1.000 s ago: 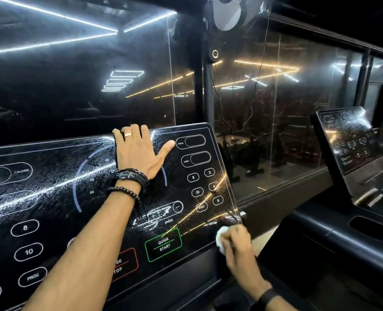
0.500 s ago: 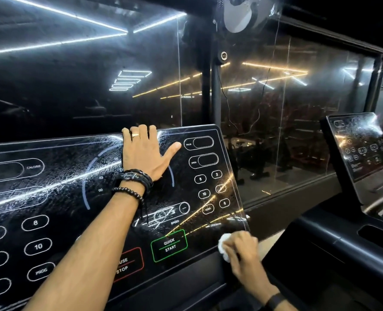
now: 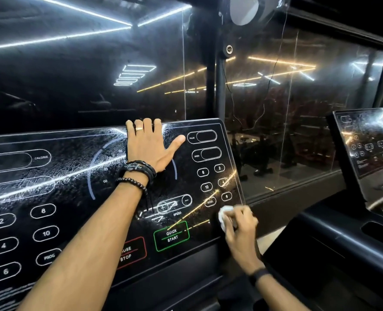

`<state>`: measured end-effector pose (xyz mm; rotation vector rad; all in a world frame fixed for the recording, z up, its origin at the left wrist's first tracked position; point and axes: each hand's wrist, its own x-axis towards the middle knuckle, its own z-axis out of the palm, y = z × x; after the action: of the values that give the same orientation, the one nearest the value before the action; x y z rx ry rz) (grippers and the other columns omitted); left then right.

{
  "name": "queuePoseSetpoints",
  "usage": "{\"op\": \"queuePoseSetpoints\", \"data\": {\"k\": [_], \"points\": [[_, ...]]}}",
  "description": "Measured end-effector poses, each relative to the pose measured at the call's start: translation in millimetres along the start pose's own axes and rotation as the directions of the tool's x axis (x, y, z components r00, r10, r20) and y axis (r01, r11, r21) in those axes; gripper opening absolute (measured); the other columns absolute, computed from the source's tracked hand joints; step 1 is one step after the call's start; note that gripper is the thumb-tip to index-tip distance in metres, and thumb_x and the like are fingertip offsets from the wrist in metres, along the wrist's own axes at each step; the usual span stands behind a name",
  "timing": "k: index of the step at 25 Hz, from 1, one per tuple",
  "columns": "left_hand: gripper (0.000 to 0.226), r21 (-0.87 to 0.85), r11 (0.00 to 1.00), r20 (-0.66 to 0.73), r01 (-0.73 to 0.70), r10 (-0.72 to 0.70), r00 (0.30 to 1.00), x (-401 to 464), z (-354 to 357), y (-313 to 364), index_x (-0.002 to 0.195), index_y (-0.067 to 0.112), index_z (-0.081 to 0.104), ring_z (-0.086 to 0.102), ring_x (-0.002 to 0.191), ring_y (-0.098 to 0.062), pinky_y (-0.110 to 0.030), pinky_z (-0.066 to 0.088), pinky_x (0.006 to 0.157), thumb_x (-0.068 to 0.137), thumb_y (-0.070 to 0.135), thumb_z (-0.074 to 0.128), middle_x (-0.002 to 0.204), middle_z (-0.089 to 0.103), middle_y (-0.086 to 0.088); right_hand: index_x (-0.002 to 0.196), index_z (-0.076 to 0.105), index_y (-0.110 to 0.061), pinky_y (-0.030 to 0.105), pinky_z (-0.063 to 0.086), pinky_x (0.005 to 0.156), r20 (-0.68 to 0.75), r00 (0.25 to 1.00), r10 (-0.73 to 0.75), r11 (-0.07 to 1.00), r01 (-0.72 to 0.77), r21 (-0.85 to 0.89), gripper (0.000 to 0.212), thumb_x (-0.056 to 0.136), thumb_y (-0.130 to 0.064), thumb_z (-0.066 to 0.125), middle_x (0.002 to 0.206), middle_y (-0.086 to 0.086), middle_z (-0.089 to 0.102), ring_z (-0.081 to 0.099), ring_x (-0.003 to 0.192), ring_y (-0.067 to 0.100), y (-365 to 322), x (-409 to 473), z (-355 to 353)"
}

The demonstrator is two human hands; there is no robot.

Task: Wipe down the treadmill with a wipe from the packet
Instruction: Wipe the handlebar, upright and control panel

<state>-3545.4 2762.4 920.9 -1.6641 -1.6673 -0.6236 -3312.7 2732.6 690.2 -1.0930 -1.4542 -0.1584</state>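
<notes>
Left hand (image 3: pixel 149 147) flat, fingers spread, on treadmill console (image 3: pixel 51 176). Right hand (image 3: pixel 239 230) grips bunched white wipe (image 3: pixel 223 217) at console's lower right corner.

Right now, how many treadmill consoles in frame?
2. The near console fills the lower left, under both hands. A second console stands at the right edge, partly cut off. More may lie outside the frame.

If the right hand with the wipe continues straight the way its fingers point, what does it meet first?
Probably the white-outlined oval button marked MODEL, just up-left of the crumpled white wipe gripped by the right hand on the glossy black treadmill console panel. The hand's direction is only roughly readable.
</notes>
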Motion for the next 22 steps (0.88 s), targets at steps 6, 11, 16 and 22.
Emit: {"op": "queuePoseSetpoints", "data": {"k": [6,11,16,22], "points": [[0.082,-0.011,0.999,-0.032,0.052,-0.052,0.998,-9,-3,-24,0.140,0.015,0.049,0.044,0.127,-0.039,-0.059,0.014,0.120,0.095,0.075,0.015,0.129,0.054,-0.018,0.095,0.053,-0.035,0.032,0.033,0.087,0.150,0.958,-0.243,0.970,0.238,0.055,0.017,0.095,-0.018,0.057,0.109,-0.029,0.043,0.051,0.102,0.002,-13,-24,-5],[0.080,0.047,0.985,-0.055,0.167,-0.164,0.985,-28,-10,-59,0.127,0.008,0.055,0.048,0.119,-0.044,-0.064,0.015,0.117,0.096,0.072,0.018,0.117,0.059,-0.026,0.089,0.065,-0.024,0.051,0.046,0.079,-0.033,0.999,0.000,0.998,0.002,0.059,0.004,0.092,-0.024,0.062,0.104,-0.009,0.049,0.054,0.095,0.012,-11,27,8],[0.083,0.038,0.986,-0.043,0.165,-0.164,0.986,-27,-13,-58,0.132,0.012,0.053,0.047,0.122,-0.040,-0.060,0.017,0.117,0.096,0.071,0.009,0.122,0.060,-0.021,0.099,0.059,-0.024,0.031,0.029,0.087,0.100,0.969,-0.224,0.973,0.217,0.076,0.007,0.096,-0.022,0.053,0.112,-0.010,0.046,0.049,0.106,0.006,-40,-11,27],[0.088,0.066,0.979,-0.011,0.191,-0.190,0.982,-27,-14,-55,0.142,0.009,0.046,0.040,0.131,-0.044,-0.062,0.010,0.119,0.094,0.074,0.012,0.133,0.053,-0.024,0.089,0.066,-0.020,0.035,0.030,0.079,-0.051,0.996,-0.070,0.996,0.072,0.052,0.014,0.093,-0.028,0.056,0.103,-0.012,0.047,0.055,0.093,0.012,-39,35,27]]}}
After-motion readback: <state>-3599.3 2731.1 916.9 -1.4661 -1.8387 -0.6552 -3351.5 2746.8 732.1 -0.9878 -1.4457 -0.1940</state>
